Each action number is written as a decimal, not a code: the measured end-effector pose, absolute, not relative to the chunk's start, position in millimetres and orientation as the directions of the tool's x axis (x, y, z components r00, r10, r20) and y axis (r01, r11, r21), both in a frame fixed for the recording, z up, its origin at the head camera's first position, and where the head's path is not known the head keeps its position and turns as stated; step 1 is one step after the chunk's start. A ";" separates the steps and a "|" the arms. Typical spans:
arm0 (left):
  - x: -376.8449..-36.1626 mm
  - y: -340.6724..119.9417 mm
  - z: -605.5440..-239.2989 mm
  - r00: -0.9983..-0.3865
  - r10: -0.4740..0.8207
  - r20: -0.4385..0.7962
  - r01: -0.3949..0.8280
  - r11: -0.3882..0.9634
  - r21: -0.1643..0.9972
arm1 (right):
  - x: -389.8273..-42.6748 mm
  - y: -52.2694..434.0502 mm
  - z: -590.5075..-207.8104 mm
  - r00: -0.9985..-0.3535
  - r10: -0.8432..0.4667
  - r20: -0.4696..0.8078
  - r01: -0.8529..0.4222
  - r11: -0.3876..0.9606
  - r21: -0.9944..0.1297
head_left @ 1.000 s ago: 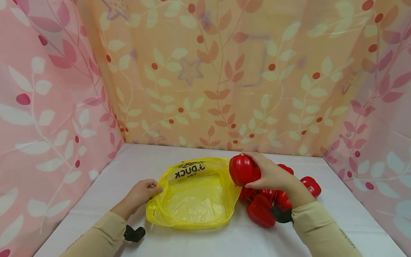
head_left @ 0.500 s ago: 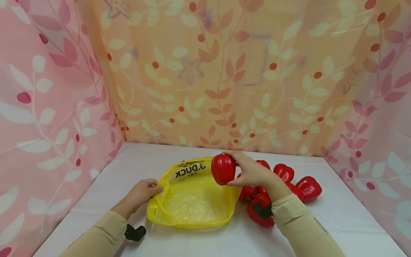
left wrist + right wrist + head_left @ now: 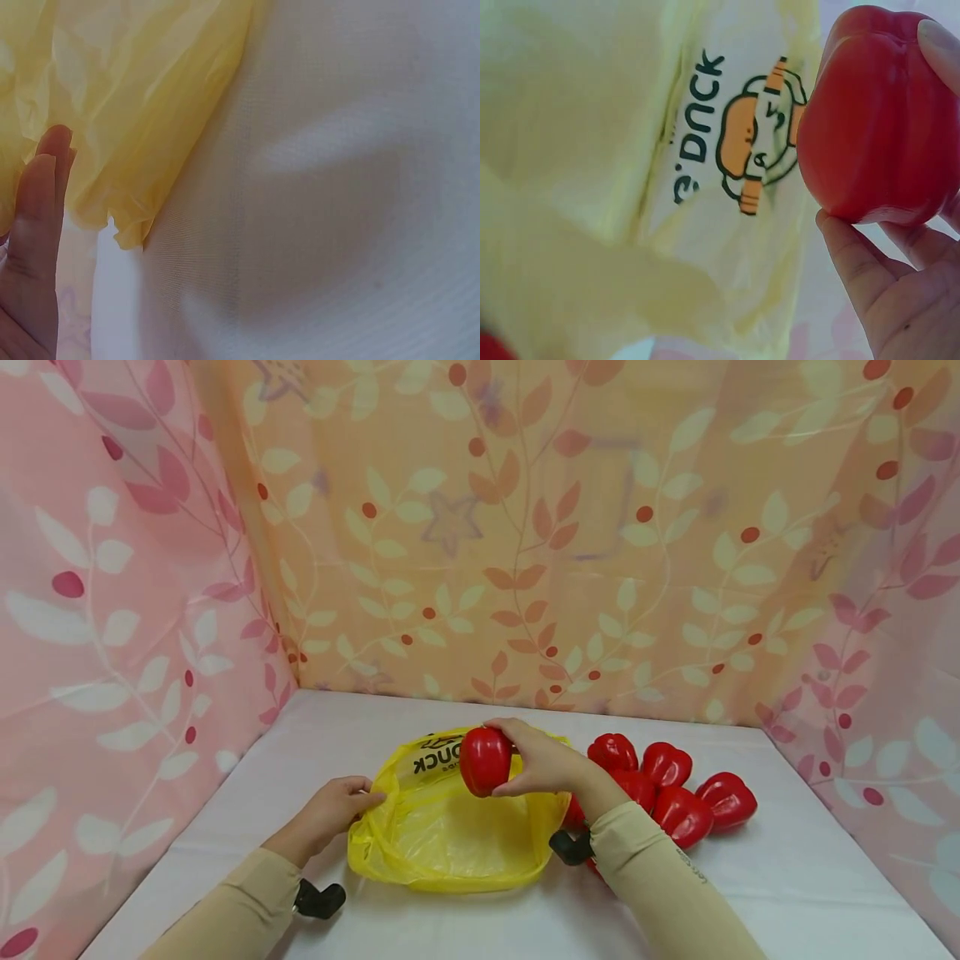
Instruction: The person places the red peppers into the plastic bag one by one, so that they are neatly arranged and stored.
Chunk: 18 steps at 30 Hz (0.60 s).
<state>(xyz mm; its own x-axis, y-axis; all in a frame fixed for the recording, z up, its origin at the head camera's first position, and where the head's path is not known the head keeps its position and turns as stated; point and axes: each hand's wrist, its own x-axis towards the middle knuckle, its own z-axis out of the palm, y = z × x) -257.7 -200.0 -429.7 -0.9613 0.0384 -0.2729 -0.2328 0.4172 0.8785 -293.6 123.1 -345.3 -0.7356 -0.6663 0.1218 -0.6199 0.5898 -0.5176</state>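
My right hand (image 3: pixel 543 766) holds a glossy red bell pepper (image 3: pixel 482 762) above the back part of a yellow plastic bag (image 3: pixel 369 852). In the right wrist view, fingers and thumb span the bell pepper (image 3: pixel 877 124), and the printed bag (image 3: pixel 570 112) lies beyond it. The bag's mouth is spread wide, facing me. At its left edge my left hand (image 3: pixel 330 814) pinches the rim between thumb and fingers. The left wrist view has the thumb and fingertips (image 3: pixel 37 187) against the crinkled bag (image 3: pixel 157 90).
Several more red bell peppers (image 3: pixel 682 817) lie in a group right of the bag, some partly hidden behind my right forearm. The white table (image 3: pixel 795 893) is bordered by floral curtains (image 3: pixel 450 568). A black wrist mount (image 3: pixel 320 901) juts from each sleeve.
My right hand has carried the bell pepper leftward, from the bag's right edge to over its opening. The left hand keeps its grip on the bag with little movement.
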 end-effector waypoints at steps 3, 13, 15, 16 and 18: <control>-258.7 -200.3 -430.4 -0.962 0.039 -0.270 -0.233 0.399 0.887 | -297.8 115.6 -350.1 -0.733 -0.672 0.108 -0.619 0.592 -0.516; -259.3 -202.0 -431.2 -0.959 0.047 -0.278 -0.244 0.356 0.902 | -306.5 92.9 -364.2 -0.723 -0.689 0.052 -0.597 0.585 -0.548; -258.4 -202.2 -430.1 -0.959 0.053 -0.278 -0.244 0.343 0.907 | -306.3 88.9 -366.3 -0.727 -0.686 0.039 -0.585 0.589 -0.558; -258.1 -202.6 -430.0 -0.959 0.057 -0.277 -0.242 0.335 0.911 | -306.0 86.8 -366.9 -0.730 -0.682 0.030 -0.578 0.593 -0.560; -257.8 -203.1 -429.4 -0.959 0.065 -0.275 -0.243 0.313 0.918 | -306.4 83.0 -369.6 -0.733 -0.680 0.017 -0.571 0.601 -0.559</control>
<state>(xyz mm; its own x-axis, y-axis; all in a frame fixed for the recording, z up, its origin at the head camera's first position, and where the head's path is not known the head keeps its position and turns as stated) -257.8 -203.1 -429.4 -0.9592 0.0645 -0.2754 -0.2426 0.3126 0.9184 -306.4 83.0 -369.6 -0.7328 -0.6802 0.0172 -0.5710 0.6010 -0.5593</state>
